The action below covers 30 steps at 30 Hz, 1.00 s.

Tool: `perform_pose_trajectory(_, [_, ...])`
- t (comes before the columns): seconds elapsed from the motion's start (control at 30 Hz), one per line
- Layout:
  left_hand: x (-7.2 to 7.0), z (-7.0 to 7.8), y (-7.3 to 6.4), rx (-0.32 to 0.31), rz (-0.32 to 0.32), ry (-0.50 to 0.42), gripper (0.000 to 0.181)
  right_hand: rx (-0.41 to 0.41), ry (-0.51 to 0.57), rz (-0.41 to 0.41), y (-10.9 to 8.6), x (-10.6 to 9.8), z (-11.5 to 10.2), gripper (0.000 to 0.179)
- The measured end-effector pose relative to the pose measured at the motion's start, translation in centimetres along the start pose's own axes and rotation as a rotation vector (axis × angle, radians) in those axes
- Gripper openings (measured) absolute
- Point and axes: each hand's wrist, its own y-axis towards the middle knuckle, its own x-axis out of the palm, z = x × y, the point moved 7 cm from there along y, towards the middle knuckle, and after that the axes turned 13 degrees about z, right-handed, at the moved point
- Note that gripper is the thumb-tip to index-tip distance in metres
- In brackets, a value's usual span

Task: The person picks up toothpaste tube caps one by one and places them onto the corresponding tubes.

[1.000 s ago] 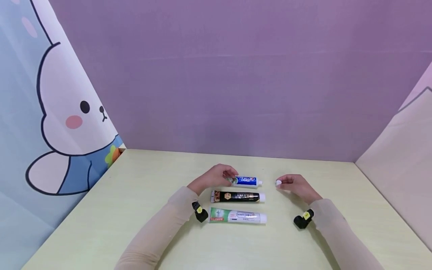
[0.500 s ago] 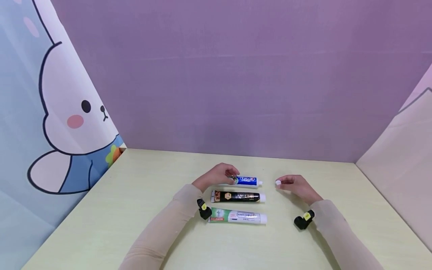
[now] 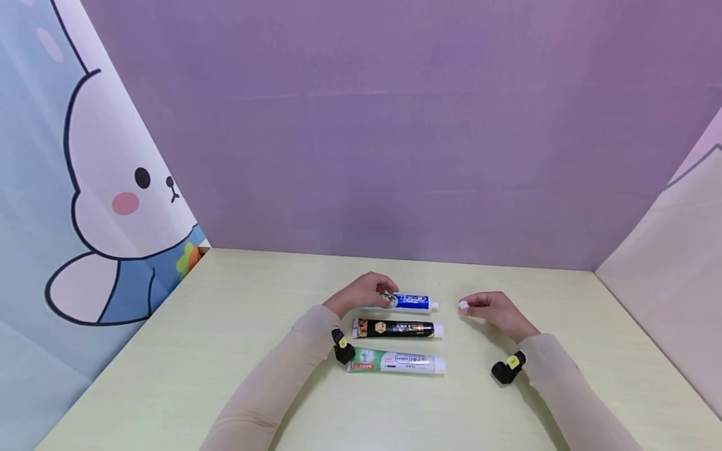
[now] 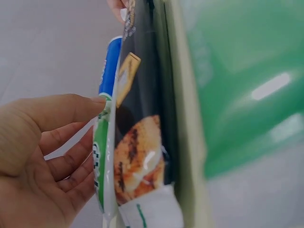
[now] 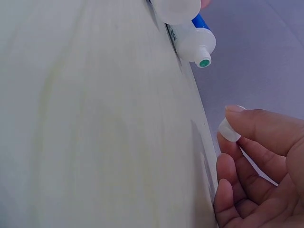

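A blue, white and green toothpaste tube (image 3: pixel 413 302) lies farthest back of a row of tubes, its nozzle bare and pointing right. My left hand (image 3: pixel 362 294) holds this tube near its left end, thumb on the near side and fingers beyond in the left wrist view. Green shows inside the uncapped nozzle (image 5: pixel 204 62) in the right wrist view. To the right of it, my right hand (image 3: pixel 496 311) pinches a small white cap (image 5: pixel 230 130) between thumb and index finger, apart from the nozzle. The other right fingers are loosely curled.
In front of the blue tube lies a black toothpaste tube (image 3: pixel 397 329) with a white cap. Nearest is a green and white toothpaste tube (image 3: pixel 414 362), also capped. Both rest on the pale table (image 3: pixel 271 282), which ends at a purple backdrop (image 3: pixel 395 156).
My left wrist and forearm have shifted slightly right while the hand stays on the blue tube. The cap has turned a little in my right fingers. The tubes stay in place.
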Motion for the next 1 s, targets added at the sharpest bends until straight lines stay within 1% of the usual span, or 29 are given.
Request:
perform_pose_trajectory(0.1, [0.06, 0.05, -0.12, 0.006, -0.009, 0.011, 0.034, -0.005, 0.010, -0.011, -0.29, 0.13, -0.32, 0.034])
perform_pose_trajectory(0.3, [0.17, 0.18, -0.29, -0.014, -0.022, 0.041, 0.037, -0.026, 0.014, -0.031, -0.61, 0.25, -0.77, 0.034])
perform_pose_trajectory(0.47, [0.41, 0.41, -0.33, 0.003, -0.042, 0.082, 0.043, -0.023, 0.011, -0.033, -0.89, -0.02, -0.96, 0.035])
perform_pose_trajectory(0.67, [0.64, 0.15, -0.35, 0.010, -0.072, 0.124, 0.049, -0.017, 0.013, -0.039, -1.04, -0.11, -1.05, 0.036])
perform_pose_trajectory(1.0, [0.60, 0.18, -0.16, 0.032, -0.065, 0.245, 0.050, -0.016, 0.003, -0.064, -0.90, 0.15, -0.80, 0.037])
